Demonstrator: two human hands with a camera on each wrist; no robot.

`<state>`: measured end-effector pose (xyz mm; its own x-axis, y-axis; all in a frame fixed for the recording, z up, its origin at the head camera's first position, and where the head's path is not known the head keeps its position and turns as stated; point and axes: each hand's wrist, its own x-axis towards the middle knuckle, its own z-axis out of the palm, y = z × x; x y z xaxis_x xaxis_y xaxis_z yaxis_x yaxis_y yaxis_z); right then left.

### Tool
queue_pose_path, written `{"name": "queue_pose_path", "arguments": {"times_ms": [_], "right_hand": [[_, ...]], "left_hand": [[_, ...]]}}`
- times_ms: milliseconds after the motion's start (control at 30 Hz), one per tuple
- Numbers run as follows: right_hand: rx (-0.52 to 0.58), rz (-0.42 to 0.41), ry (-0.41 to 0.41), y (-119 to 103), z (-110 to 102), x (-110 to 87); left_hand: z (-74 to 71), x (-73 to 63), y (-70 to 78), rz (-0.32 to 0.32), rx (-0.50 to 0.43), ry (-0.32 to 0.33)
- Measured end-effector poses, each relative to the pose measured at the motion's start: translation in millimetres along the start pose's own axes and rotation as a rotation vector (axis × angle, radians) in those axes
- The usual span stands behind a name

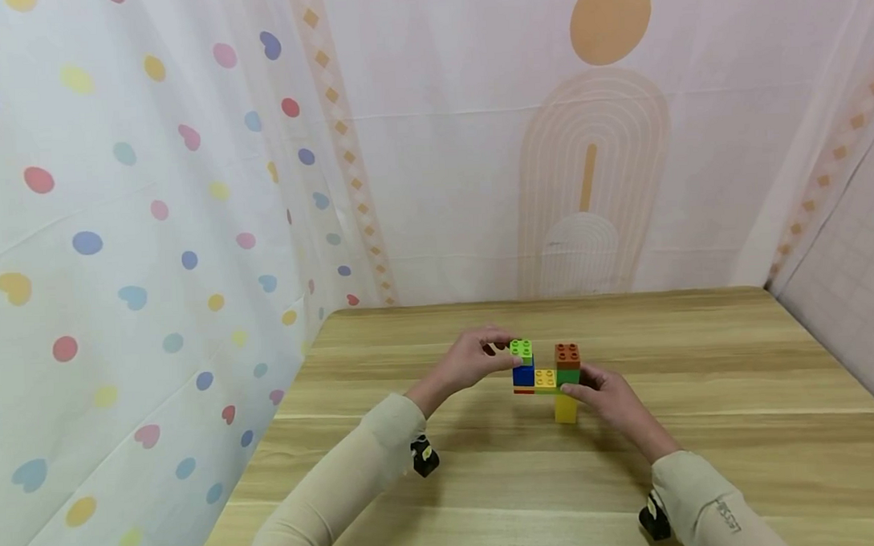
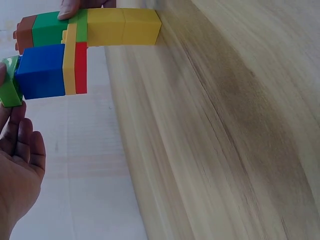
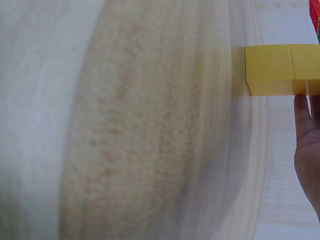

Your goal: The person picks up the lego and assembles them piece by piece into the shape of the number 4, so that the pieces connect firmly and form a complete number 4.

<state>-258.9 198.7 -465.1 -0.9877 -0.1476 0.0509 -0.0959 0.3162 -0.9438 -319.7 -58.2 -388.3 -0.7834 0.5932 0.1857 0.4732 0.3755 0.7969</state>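
Note:
A toy-brick structure stands on the table on a yellow brick column [image 1: 565, 409]. Its left side carries a blue brick [image 2: 42, 72] over a thin orange-yellow layer [image 2: 69, 68] and a red piece [image 2: 80, 68]. My left hand [image 1: 472, 358] pinches a light green brick [image 1: 521, 349] on the blue brick's studs; in the left wrist view it looks slightly tilted. To the right, a brown brick [image 1: 567, 355] tops a green brick [image 1: 568, 376]. My right hand [image 1: 618, 397] holds this side between thumb and fingers; in the right wrist view, fingertips touch the yellow column.
The wooden table [image 1: 736, 359] extends around the structure, its far edge near a patterned curtain [image 1: 441, 184]. Small black devices [image 1: 425, 458] sit at both wrists. A dotted curtain [image 1: 157, 315] hangs along the left side.

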Motion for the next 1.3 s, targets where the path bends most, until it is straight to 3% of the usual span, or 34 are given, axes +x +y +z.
{"name": "queue_pose_path", "arguments": {"times_ms": [267, 1300], "right_hand": [[0.000, -0.001, -0.005, -2.2, 0.1, -0.2], [0.010, -0.022, -0.001, -1.7, -0.1, -1.4]], "left_hand": [[-0.4, -0.8, -1.4, -0.004, -0.002, -0.025], [-1.8, -1.4, 9.5, 0.016, 0.165, -0.053]]}}
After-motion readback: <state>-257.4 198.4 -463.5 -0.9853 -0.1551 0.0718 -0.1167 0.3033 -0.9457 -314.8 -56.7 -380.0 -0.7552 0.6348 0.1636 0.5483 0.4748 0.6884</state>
